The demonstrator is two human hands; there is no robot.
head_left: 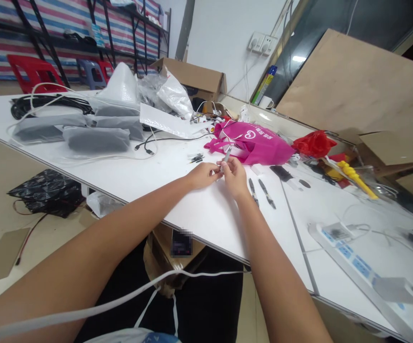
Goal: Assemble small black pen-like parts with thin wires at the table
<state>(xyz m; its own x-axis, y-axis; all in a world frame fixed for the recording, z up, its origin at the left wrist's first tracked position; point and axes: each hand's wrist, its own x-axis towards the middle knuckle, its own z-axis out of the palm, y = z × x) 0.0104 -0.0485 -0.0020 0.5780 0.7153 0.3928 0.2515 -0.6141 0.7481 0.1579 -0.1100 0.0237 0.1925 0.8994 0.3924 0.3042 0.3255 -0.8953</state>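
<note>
In the head view, both my hands meet over the white table [213, 209]. My right hand [235, 177] is closed round a slim grey pen-like object [228, 153], which points up and away from me. Beside it, my left hand [204, 175] is closed in a pinch near the object's lower end; its fingertips hide what they hold, if anything. Several small thin dark pieces [196, 158] lie on the table beyond my left hand. To the right of my right wrist rest two dark pen-like objects with pale parts, one [253, 190] partly behind my forearm and another [266, 194].
A pink bag [259, 143] lies just beyond my hands. Grey wrapped packages [97, 138] and cables [149, 148] are at left. A power strip [352, 262] lies at right, near a yellow object [358, 178] and red plastic [313, 144]. A white cord [120, 305] crosses my lap.
</note>
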